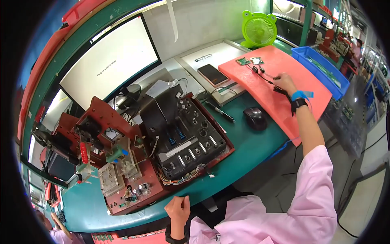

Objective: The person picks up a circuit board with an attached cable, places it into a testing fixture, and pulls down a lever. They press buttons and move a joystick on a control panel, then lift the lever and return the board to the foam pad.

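Observation:
My right hand [286,83] reaches over a pink foam sheet [302,71] at the right, its fingers closed on a black cable [267,80]. This cable has plugs along it and runs toward two small circuit boards, one green [243,61] and one pale [256,60], at the sheet's far end. A blue wrist strap and a black band circle my right wrist. My left hand [178,208] is curled into a loose fist at the bench's front edge, with nothing visible in it. Close by stands a red test fixture [156,185] carrying a black panel of knobs and switches [191,142].
A monitor [113,57] stands behind the fixture. A black mouse [255,118], a pen [220,112] and a phone [212,75] lie between fixture and foam. Beyond the foam are a green fan [259,29] and a blue bin [341,87] holding boards. Another person's hand [56,218] shows at lower left.

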`<state>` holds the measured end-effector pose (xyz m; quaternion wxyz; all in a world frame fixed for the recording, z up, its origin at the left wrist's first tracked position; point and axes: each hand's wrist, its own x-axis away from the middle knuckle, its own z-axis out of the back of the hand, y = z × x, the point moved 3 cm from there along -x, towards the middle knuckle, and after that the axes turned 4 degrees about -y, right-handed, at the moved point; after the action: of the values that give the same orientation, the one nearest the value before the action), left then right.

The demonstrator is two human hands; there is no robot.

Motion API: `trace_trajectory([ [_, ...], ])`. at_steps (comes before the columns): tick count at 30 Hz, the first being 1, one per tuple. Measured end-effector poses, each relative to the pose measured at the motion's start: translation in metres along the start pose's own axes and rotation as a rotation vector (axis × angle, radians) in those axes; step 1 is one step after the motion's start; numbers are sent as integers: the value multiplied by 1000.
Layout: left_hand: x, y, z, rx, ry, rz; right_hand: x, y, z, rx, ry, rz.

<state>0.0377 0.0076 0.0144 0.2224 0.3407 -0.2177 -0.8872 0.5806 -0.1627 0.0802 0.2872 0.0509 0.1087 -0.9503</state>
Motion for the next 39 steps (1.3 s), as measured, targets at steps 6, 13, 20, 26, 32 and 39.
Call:
trace_trajectory([
  [6, 2, 1, -5, -27, -25, -13, 20, 23, 76, -1363, 264, 140],
  [13, 5, -1, -5, -10, -82, 17, 119, -62, 162, -1665, 295, 583],
  [20, -19, 80, 10, 946, -163, 147, 290, -168, 112, -1817, -167, 752],
  [26, -19, 102, 85, 1423, 387, 311, 380, -260, 0, -1617, -882, 946],
  [32, 14, 58, 123, 1838, 84, -152, 398, -287, -44, -1447, -1088, 1180],
  [39, 1, 82, 121, 267, 391, 117, 401, -314, -27, -1664, -1195, 1141],
])
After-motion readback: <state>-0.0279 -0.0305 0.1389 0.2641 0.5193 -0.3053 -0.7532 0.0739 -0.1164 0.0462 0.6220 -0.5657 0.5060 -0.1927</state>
